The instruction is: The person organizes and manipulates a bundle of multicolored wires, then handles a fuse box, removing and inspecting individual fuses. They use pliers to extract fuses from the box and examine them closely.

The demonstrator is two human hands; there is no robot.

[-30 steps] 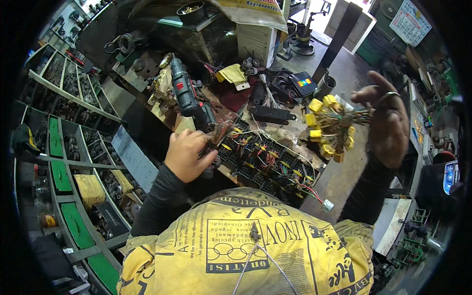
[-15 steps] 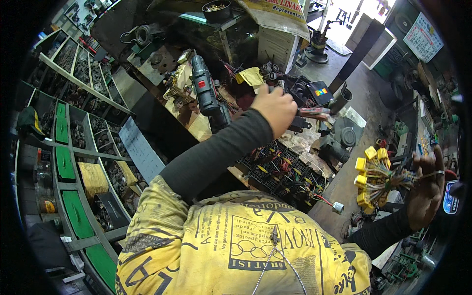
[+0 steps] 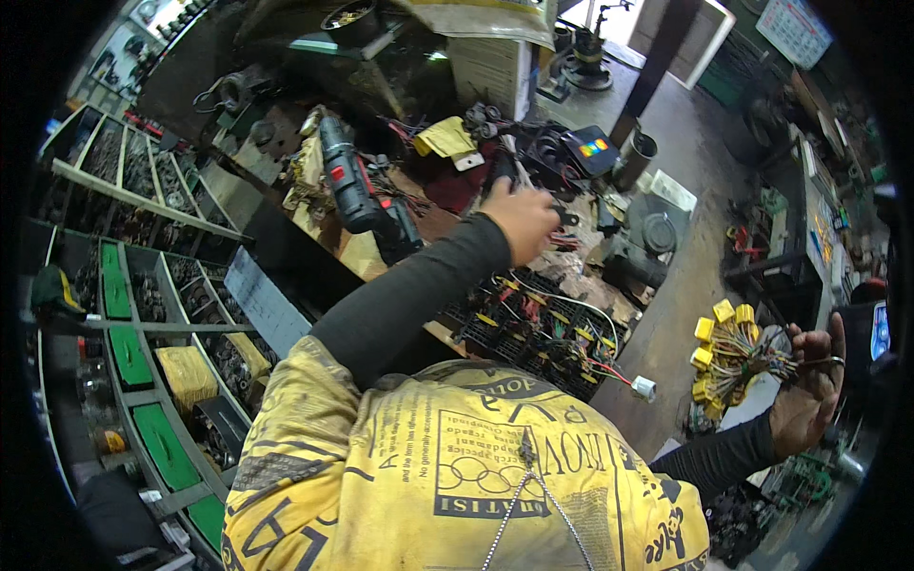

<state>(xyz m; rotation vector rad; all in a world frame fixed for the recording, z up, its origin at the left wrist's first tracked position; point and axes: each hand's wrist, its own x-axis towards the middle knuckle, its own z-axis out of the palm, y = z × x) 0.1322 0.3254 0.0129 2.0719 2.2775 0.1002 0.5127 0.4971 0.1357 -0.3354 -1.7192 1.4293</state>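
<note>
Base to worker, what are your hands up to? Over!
Left hand beyond wired black blocks, its grip blurred. Right hand out right, holding yellow-ended wire bundle. Power drill lying left of left hand, apart from both.

Relative to the cordless drill (image 3: pixel 347 181), print was found as follows. Nearer the wearer, the yellow shirt (image 3: pixel 457 495) bears large black lettering, smaller lines of text and a framed panel with interlocking rings. Far to the right and beyond, a white calendar (image 3: pixel 793 33) shows rows of figures, too small to read. Well to the right, a blue-and-white label (image 3: pixel 879 326) is illegible.
</note>
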